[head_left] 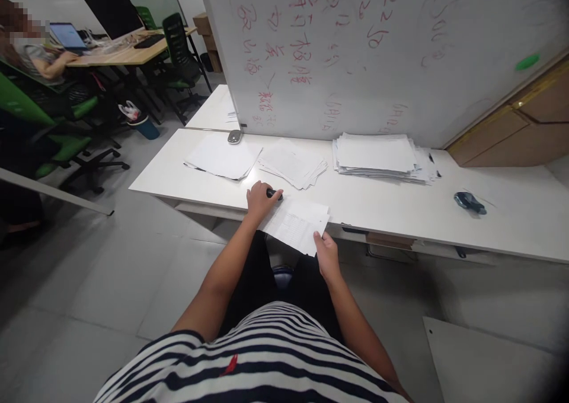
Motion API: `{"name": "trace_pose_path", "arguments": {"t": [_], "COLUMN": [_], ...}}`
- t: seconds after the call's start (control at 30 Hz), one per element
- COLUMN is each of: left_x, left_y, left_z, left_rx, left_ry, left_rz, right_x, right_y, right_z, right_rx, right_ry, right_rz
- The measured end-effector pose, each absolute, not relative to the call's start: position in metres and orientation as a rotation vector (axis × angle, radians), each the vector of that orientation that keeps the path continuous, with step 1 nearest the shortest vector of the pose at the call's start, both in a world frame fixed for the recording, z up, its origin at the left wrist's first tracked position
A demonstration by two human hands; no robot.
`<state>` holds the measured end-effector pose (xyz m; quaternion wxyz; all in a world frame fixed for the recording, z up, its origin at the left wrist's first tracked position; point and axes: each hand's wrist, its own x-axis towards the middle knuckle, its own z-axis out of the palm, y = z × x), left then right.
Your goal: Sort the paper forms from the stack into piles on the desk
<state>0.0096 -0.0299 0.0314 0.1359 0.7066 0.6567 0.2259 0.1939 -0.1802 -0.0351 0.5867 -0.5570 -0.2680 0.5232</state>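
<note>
At the front edge of the white desk, my left hand (260, 202) is closed around a small black object, apparently a stapler (275, 195), at the upper left corner of some printed sheets (296, 222). Most of that object is hidden by my fingers. The sheets lie partly over the desk edge, above my lap. My right hand (326, 253) pinches their lower right corner, thumb on top. Just beyond, a fanned pile of printed papers (293, 163) and a pile of white sheets (226, 156) lie on the desk.
A thick paper stack (376, 154) stands against the whiteboard (302, 53). Further right lies a dark blue stapler-like tool (469, 202). A grey mouse (234, 137) sits at the back left. Cardboard boxes (515, 121) stand at the right. A person (44, 62) sits at another desk, far left.
</note>
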Motion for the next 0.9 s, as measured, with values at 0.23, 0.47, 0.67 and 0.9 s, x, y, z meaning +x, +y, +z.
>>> {"name": "trace_pose_path", "arguments": {"t": [0.23, 0.47, 0.67, 0.9], "left_x": [0.022, 0.017, 0.013, 0.016], "left_y": [-0.030, -0.022, -0.018, -0.018], "left_z": [0.020, 0.026, 0.020, 0.013], "left_rx": [2.111, 2.081, 2.112, 2.157], "left_ry": [1.993, 2.018, 1.976, 2.042], "left_rz": [0.573, 0.605, 0.699, 0.741], "right_x": [0.196, 0.202, 0.255, 0.292], "right_y": [-0.182, -0.184, -0.211, -0.220], "right_z": [-0.035, -0.034, -0.021, -0.015], "right_rx": [-1.367, -1.292, -1.336, -1.447], "right_ry": [-0.703, -0.656, -0.540, -0.524], "right_rz": [1.192, 1.266, 1.288, 1.035]}}
